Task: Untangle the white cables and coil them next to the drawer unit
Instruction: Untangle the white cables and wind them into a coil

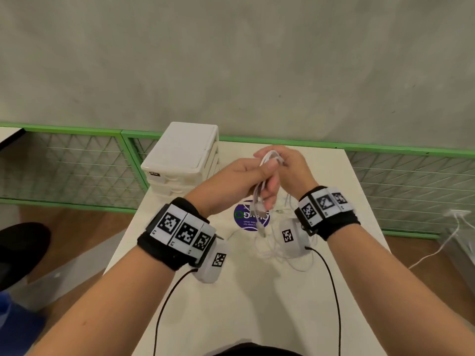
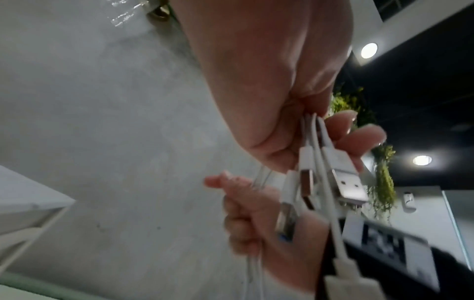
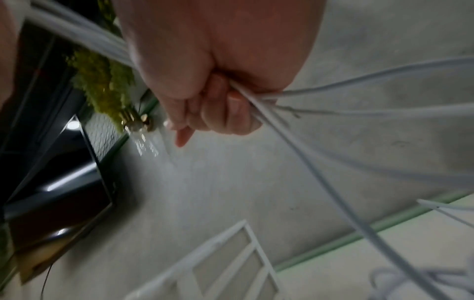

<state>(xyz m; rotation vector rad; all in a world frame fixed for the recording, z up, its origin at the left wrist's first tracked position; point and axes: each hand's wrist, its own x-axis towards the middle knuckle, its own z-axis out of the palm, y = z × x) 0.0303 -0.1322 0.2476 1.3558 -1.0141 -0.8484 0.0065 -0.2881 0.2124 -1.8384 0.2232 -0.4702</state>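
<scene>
Head view: left hand [image 1: 239, 181] and right hand [image 1: 288, 168] both grip the white cables [image 1: 267, 160] above the table [image 1: 231, 304], bundle running roughly vertical, plugs hanging down over a purple sticker [image 1: 246, 222]. Drawer unit [image 1: 182, 155] sits just left of the hands; loose cable lies on the table below them

Left wrist view: left fingers [image 2: 359, 138] pinch the strands, USB plugs [image 2: 349, 182] pointing toward the camera

Right wrist view: right fingers [image 3: 225, 113] curled round cables fanning out right and down, blurred
</scene>
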